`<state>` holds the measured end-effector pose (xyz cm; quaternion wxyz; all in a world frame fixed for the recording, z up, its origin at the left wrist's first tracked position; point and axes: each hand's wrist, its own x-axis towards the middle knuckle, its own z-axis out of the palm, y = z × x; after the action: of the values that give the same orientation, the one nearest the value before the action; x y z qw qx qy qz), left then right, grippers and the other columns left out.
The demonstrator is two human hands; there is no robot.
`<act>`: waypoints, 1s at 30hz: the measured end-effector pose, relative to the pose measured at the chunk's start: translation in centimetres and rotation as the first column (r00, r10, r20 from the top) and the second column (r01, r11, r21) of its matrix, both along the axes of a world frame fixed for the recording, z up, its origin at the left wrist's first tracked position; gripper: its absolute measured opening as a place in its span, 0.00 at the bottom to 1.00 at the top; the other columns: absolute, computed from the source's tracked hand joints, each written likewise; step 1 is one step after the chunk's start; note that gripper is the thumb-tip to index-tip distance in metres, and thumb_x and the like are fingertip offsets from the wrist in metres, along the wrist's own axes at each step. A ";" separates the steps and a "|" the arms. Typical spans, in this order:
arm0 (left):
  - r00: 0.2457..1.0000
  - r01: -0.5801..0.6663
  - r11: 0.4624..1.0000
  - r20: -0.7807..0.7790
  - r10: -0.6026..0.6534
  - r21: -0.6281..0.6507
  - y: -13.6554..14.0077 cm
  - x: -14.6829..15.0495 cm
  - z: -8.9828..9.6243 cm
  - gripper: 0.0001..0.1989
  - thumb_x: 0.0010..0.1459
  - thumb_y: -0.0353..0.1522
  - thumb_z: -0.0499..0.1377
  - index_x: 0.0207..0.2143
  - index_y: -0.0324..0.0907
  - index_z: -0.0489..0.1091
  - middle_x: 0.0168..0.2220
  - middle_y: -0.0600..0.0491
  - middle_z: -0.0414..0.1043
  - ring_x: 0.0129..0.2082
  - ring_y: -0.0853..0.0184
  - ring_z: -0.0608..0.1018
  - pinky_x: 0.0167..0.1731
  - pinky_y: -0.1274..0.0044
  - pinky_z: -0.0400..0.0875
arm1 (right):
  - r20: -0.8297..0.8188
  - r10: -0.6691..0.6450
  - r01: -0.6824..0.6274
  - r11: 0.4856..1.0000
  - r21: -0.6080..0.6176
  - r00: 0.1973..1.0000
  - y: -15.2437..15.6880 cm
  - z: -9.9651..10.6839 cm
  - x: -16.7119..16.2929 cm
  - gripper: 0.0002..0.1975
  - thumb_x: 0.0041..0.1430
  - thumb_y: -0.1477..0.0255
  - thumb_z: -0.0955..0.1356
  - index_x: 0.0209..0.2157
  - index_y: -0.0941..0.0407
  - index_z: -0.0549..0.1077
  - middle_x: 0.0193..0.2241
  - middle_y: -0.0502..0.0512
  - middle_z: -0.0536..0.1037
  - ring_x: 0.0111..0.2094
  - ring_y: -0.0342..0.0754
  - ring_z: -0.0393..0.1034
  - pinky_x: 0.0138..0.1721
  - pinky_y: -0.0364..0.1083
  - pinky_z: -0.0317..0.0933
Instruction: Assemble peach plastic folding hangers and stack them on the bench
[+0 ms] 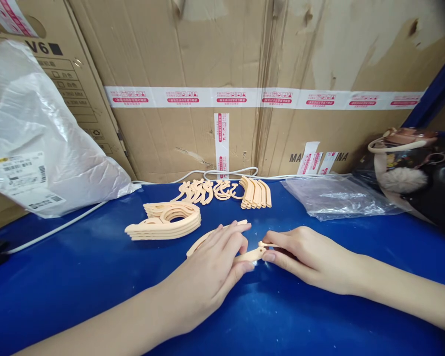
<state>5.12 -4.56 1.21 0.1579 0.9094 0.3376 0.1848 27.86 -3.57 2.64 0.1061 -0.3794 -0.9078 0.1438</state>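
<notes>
My left hand (217, 262) is closed over a cream plastic hanger arm (251, 255), whose end with a small hole points to the right. Under the same fingers lies another curved cream strip (198, 245), partly covered. My right hand (304, 252) pinches a thin cream piece with a small knob (269, 244), perhaps a hanger hook; most of it is hidden by the fingers. Its knob is right at the holed end of the arm, and I cannot tell if they are joined. Left of my hands sits a stack of folded cream hangers (166, 230).
Behind lie loose cream hooks (202, 192) and a row of curved hanger arms (257, 193). A clear plastic bag (330, 198) and a dark bag (422, 183) are at the right. A white parcel bag (40, 143), a white cable (59, 227) and cardboard boxes (178, 54) border the blue table (282, 321).
</notes>
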 end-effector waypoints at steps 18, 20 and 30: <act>1.000 -0.005 0.996 -0.025 0.007 0.085 0.2 0.1 -0.5 0.07 0.68 0.34 0.43 0.42 0.44 0.59 0.60 0.46 0.60 0.63 0.63 0.57 0.61 0.60 0.54 | 0.092 -0.013 -0.010 0.971 0.239 0.996 -0.1 -1.1 -0.2 0.19 0.69 0.63 0.53 0.31 0.56 0.65 0.24 0.49 0.71 0.20 0.42 0.65 0.21 0.42 0.49; 0.998 0.023 0.993 -0.066 -0.016 0.112 0.2 0.1 -0.5 0.08 0.68 0.33 0.43 0.41 0.43 0.60 0.59 0.47 0.61 0.64 0.64 0.56 0.61 0.60 0.53 | 0.130 -0.003 -0.041 0.940 0.338 0.992 -0.1 -1.3 -0.1 0.19 0.70 0.63 0.53 0.31 0.56 0.66 0.24 0.50 0.71 0.20 0.42 0.66 0.21 0.43 0.48; 0.997 0.048 0.994 -0.065 -0.042 0.095 0.3 0.0 -0.2 0.13 0.69 0.33 0.42 0.41 0.43 0.65 0.58 0.50 0.62 0.63 0.65 0.58 0.62 0.64 0.54 | 0.182 0.051 -0.151 0.792 0.592 0.982 0.0 -1.4 0.1 0.19 0.70 0.68 0.54 0.33 0.58 0.70 0.23 0.50 0.70 0.20 0.42 0.64 0.22 0.44 0.50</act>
<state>5.10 -4.22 1.02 0.1071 0.9288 0.3122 0.1685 27.96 -3.61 1.26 0.1420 -0.2867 -0.9307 -0.1774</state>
